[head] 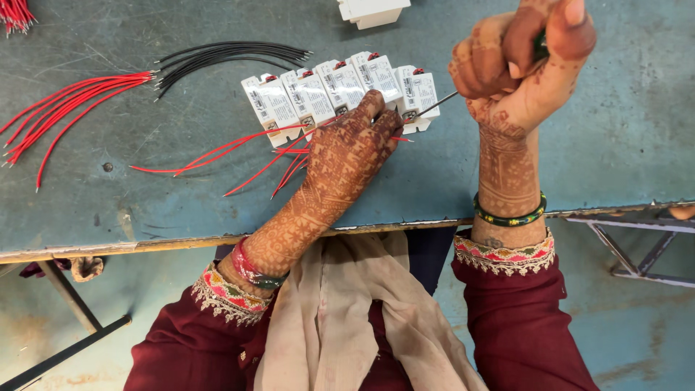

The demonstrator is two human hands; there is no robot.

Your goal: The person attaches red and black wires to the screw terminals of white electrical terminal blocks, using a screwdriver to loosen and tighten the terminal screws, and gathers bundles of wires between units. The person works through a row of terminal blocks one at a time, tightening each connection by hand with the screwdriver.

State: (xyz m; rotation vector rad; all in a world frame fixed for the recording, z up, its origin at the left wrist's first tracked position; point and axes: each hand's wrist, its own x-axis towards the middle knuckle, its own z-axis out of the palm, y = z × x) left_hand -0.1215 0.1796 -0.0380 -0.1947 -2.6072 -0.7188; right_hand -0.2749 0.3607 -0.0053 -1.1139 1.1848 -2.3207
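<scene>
Both hands work white modules near table edge.

Free room: bare desk at right of frame and along near edge, lower left. Obstacles: white boxes in a row, centre; red wires left; black wires upper centre; red leads fanning lower-left from row.

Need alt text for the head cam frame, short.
The right hand drives a screwdriver into the last of five white modules while the left hand steadies a red wire; loose wires lie on the blue table.
</scene>
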